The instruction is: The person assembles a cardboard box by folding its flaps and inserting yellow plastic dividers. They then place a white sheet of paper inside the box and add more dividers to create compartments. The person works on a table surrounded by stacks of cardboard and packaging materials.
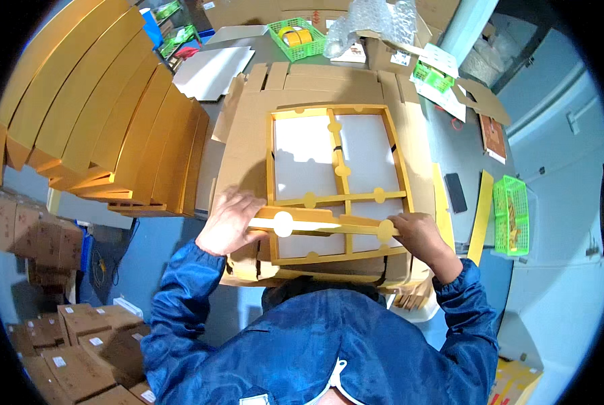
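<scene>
My left hand (pixel 229 224) is closed on the left end of a yellow folded cardboard strip (pixel 315 221) with round tabs. My right hand (pixel 420 236) grips the same strip at its right end. The strip is held level above the near part of a shallow yellow box (pixel 271 175), hiding some of it. Inside the box, a yellow lengthwise divider (pixel 346 182) and a yellow crosswise divider (pixel 292 202) meet over a pale lining. Beneath the box lies a flattened brown cardboard sheet (pixel 244 162).
Tall yellow box parts (pixel 106 101) stand stacked at the left. A green basket (pixel 295 47) with yellow tape, and bubble wrap (pixel 369 27), are at the back. On the right are a phone (pixel 455 192), a yellow strip (pixel 480 216) and a green basket (pixel 511 216). Brown cartons (pixel 89 337) sit lower left.
</scene>
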A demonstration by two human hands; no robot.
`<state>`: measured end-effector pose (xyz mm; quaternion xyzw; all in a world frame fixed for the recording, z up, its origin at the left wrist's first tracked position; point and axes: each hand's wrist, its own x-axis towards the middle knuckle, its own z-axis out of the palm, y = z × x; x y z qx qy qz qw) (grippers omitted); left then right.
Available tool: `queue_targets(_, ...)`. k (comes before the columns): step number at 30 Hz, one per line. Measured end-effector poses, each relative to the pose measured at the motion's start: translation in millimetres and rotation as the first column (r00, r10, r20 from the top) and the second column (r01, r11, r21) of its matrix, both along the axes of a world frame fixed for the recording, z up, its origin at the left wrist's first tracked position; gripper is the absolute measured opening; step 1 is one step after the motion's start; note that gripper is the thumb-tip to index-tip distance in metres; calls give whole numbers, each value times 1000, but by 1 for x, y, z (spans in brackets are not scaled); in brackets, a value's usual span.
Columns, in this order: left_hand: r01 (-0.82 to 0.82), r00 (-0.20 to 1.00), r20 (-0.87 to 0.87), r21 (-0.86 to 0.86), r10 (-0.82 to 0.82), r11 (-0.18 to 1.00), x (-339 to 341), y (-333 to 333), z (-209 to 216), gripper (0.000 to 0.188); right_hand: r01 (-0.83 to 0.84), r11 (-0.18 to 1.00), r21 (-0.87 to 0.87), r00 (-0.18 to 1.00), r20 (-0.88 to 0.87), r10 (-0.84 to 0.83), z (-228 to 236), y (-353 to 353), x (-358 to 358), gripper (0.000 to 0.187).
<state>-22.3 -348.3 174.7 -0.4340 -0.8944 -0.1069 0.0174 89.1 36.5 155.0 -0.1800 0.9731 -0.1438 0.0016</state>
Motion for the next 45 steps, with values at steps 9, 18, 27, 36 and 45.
queue_targets(9, 68, 850, 518, 80, -100, 994, -4, 113, -66, 29, -287, 943, -168, 957, -101, 273, 16, -11, -58, 70)
queue_targets(18, -85, 944, 329, 218, 9, 972, -60, 126, -75, 29, -466, 885, -8, 849, -286, 445, -37, -57, -155, 12)
queue_targets(27, -882, 420, 330, -69, 845, 465, -95, 81, -211, 35, -425, 900, 99, 896, -96, 434, -123, -122, -273, 24)
queue_targets(36, -799, 588, 292, 65, 755, 597, -95, 68, -211, 31, -472, 876, 97, 881, 30, 472, -148, -131, -286, 26)
queue_targets(45, -734, 668, 237, 57, 705, 676, -106, 58, -192, 44, -475, 880, 4, 880, 38, 474, -144, -135, -294, 30)
